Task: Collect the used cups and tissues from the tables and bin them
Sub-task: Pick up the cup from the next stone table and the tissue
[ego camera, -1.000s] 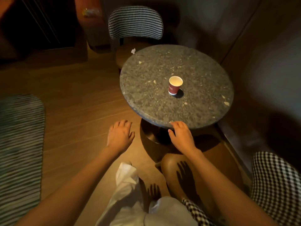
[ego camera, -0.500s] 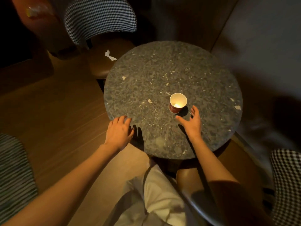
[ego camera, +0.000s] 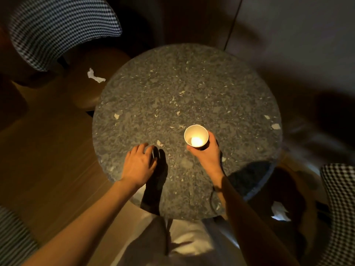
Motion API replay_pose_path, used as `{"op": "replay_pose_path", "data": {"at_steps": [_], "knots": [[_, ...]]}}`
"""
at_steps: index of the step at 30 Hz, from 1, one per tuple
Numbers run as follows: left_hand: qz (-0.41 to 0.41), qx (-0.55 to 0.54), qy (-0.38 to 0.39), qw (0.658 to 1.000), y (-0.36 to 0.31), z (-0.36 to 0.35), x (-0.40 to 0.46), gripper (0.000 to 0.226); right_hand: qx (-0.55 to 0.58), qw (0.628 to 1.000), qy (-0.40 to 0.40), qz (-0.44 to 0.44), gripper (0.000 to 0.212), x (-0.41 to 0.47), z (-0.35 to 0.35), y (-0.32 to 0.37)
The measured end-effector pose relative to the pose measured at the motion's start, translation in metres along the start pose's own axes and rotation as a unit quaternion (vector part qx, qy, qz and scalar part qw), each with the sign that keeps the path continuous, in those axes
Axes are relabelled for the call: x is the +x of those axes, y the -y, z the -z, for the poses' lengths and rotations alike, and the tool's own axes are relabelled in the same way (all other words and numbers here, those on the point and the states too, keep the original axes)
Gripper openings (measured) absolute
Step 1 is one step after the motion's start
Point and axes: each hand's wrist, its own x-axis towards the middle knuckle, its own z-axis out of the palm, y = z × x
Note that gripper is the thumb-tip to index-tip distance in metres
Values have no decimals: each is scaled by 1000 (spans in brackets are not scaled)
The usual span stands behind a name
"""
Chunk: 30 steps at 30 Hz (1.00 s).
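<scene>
1. Head view, change: since a second ago the right hand (ego camera: 208, 153) has travelled from the near rim of the table (ego camera: 230, 89) to the paper cup (ego camera: 196, 138) and closed round it; the left hand (ego camera: 139, 162) has come up onto the table's near-left part.
2. Head view, hands: the right hand wraps the cup's near side, thumb and fingers clasping it; whether the cup is lifted cannot be told. The left hand lies flat, fingers spread, grasping nothing.
3. Head view, progress: nothing looks binned yet. One tissue (ego camera: 95, 75) sits on the chair seat (ego camera: 84, 93) left of the table, another tissue (ego camera: 279, 211) on the seat to the table's near right. No bin shows.
</scene>
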Motion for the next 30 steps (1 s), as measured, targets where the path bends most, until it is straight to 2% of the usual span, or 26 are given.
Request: {"op": "replay_pose_path", "data": {"at_steps": [7, 10, 12, 15, 19, 25, 28, 30], "knots": [[-93, 27, -2, 995, -5, 19, 40, 48, 53, 997, -45, -14, 71, -21, 20, 17], [-165, 26, -3, 986, -23, 24, 55, 47, 47, 992, -120, -12, 75, -46, 38, 17], [-210, 34, -2, 977, -42, 23, 61, 47, -2, 981, -194, 21, 76, -70, 50, 11], [-266, 45, -2, 963, -85, 21, 59, 46, -67, 960, -271, 22, 83, -111, 74, 3], [-359, 57, 5, 932, -155, 10, 31, 45, -14, 941, -337, -33, 70, -160, 125, -18], [-476, 57, 22, 877, -260, -29, -17, 44, 20, 896, -427, -118, 74, -218, 209, -59], [-514, 62, 30, 855, -318, -61, -35, 42, 7, 878, -458, -140, 75, -230, 250, -93], [-514, 76, 46, 853, -354, -87, -41, 41, 28, 874, -458, -161, 77, -230, 276, -123]]}}
